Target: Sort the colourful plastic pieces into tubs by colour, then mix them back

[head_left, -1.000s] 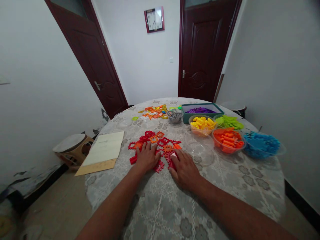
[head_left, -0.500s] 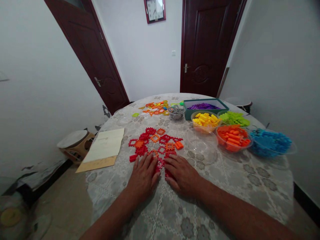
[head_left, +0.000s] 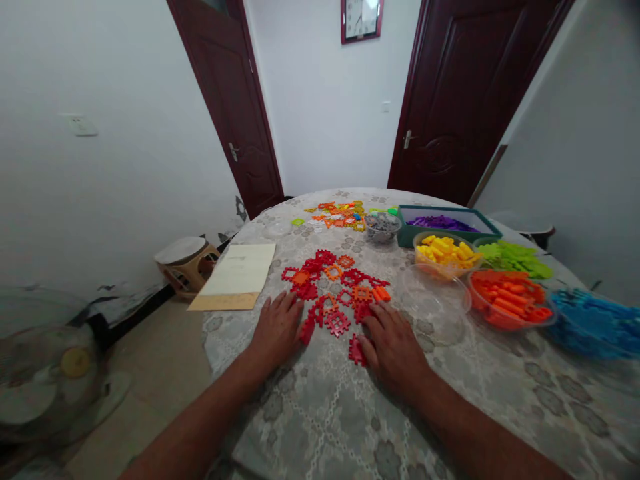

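My left hand lies flat on the tablecloth, fingers stretched out, its fingertips touching the left edge of a cluster of red and orange interlocking plastic pieces. My right hand also lies flat and open, fingers resting on red pieces at the cluster's near right side. A single red piece sits by the right thumb. Neither hand grips anything.
A round table with a lace cloth carries an empty clear bowl, bowls of yellow, orange, green and blue pieces, a teal box of purple pieces, a small grey-filled bowl, another orange cluster and a paper sheet. A stool and a fan stand at left.
The camera has swung left and both hands have spread apart to either side of the cluster's near edge; several red pieces have shifted closer to me.
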{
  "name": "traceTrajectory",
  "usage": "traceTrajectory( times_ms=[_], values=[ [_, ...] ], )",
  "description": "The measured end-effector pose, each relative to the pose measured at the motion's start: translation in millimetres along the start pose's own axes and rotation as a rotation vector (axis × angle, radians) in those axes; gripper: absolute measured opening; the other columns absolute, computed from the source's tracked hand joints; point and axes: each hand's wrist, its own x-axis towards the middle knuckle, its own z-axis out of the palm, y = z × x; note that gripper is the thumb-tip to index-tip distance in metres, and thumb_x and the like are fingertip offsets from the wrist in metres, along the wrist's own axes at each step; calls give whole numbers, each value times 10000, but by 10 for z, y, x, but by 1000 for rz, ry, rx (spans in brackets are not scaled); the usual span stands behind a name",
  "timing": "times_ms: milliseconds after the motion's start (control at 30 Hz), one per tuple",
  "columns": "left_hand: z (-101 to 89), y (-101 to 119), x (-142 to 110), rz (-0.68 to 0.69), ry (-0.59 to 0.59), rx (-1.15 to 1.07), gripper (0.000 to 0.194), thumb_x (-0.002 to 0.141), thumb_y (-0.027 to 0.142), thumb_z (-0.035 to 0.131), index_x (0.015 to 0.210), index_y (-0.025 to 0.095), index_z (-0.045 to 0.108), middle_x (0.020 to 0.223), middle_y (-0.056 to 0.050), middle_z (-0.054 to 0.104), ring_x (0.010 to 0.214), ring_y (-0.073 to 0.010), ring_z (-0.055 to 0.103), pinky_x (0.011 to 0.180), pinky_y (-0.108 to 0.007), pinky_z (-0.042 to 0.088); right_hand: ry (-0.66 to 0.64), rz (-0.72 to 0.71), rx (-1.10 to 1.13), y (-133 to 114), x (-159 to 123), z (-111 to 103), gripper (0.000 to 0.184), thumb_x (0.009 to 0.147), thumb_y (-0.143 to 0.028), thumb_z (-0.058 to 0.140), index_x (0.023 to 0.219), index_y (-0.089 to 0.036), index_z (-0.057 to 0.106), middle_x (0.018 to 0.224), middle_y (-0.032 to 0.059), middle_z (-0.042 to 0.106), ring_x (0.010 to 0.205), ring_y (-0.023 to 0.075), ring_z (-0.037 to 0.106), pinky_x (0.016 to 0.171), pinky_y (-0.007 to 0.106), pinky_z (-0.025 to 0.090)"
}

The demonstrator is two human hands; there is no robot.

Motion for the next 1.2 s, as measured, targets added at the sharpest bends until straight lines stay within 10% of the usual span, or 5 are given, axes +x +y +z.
traceTrajectory(
  times_ms=[733,1200],
  values=[
    [-125,-57,68,13,116,32,366,1005,469,591,1257,220,683,1351,-148,668,1318,-337,570,1183,-562,379,-272,-214,77,-115,-3,-128,543,997,-375,608,1538,-338,571,1678,65,460,1573,349,335,1277,635,240],
    [82,-29,1305,-60,38,72,588,1045,583,437,1474,213,594,1715,-175,374,1510,-400,430,1210,-626,332,-302,-138,104,-63,24,-75,523,1014,-386,589,1527,-291,583,1704,90,419,1594,325,319,1298,606,225]
  ],
)
